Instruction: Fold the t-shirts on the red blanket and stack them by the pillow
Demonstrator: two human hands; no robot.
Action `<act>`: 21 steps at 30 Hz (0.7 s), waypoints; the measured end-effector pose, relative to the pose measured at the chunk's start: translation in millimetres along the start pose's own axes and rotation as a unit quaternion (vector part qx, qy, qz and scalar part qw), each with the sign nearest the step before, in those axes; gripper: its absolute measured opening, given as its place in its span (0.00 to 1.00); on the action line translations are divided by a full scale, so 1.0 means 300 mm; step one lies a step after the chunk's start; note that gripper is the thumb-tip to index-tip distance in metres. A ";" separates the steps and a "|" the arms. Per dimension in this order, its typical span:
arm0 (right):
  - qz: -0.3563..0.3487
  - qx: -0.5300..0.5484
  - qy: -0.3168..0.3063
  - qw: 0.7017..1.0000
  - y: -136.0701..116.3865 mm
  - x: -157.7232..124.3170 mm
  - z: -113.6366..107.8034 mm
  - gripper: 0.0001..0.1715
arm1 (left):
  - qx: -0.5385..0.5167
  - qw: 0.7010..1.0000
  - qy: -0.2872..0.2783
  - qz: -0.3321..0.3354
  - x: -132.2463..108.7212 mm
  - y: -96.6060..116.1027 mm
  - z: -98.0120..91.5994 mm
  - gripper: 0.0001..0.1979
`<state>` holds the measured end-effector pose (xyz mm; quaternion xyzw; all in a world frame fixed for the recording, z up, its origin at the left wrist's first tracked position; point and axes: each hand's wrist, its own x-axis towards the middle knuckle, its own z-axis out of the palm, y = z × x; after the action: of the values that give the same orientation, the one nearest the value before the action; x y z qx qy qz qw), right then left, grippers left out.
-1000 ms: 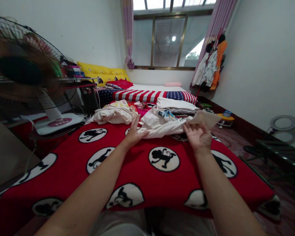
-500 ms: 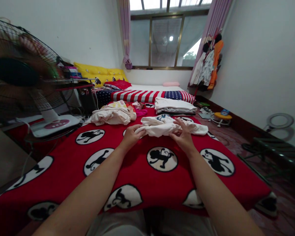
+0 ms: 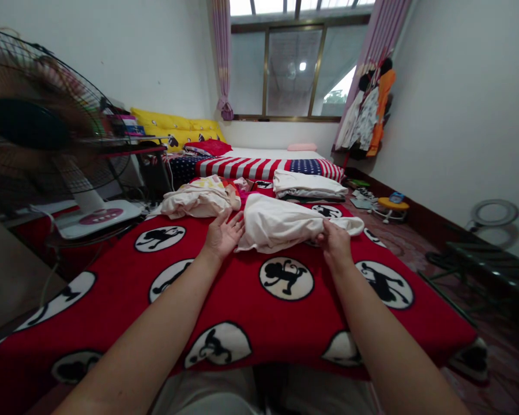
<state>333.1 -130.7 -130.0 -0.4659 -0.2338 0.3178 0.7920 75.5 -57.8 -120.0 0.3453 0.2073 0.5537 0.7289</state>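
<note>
A white garment [image 3: 281,223], loosely bunched, lies across the red blanket [image 3: 242,300] with black monkey figures in white circles. At its left edge, my left hand [image 3: 225,235] is open, palm turned up and fingers spread. My right hand [image 3: 335,239] pinches the cloth near the garment's right end. Just behind it rests a stack of folded clothes [image 3: 309,183], white on top with grey and dark layers beneath. To the left sits a crumpled heap of clothes [image 3: 201,199], mostly cream with yellow, red and pink parts.
A standing fan [image 3: 26,124] with blurred blades is at the left. Behind are a bed with a striped, starred cover [image 3: 251,168] and a yellow cushion [image 3: 155,128]. On the right stand a dark bench [image 3: 493,265] and an orange stool [image 3: 392,204]. Clothes [image 3: 365,118] hang by the curtain.
My left hand has let go of the cloth and opened palm up, slightly left. My right hand has moved right along the garment, whose left part now spreads smoother and wider.
</note>
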 end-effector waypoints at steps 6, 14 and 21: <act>0.010 0.054 0.086 0.995 -0.010 0.034 -0.021 0.14 | 0.151 0.988 0.023 -0.036 0.003 -0.064 0.002 0.34; -0.261 -0.122 0.099 0.952 -0.028 -0.016 -0.025 0.22 | 0.321 0.938 -0.096 0.086 0.003 -0.125 -0.007 0.46; -0.380 -0.409 -0.253 0.790 0.017 -0.124 0.043 0.40 | 0.352 0.904 -0.202 0.133 -0.048 -0.119 0.035 0.39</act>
<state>297.3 -148.0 -131.4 -0.5227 -0.6922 -0.0269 0.4969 102.2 -79.6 -140.3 0.7082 0.1897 0.4546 0.5058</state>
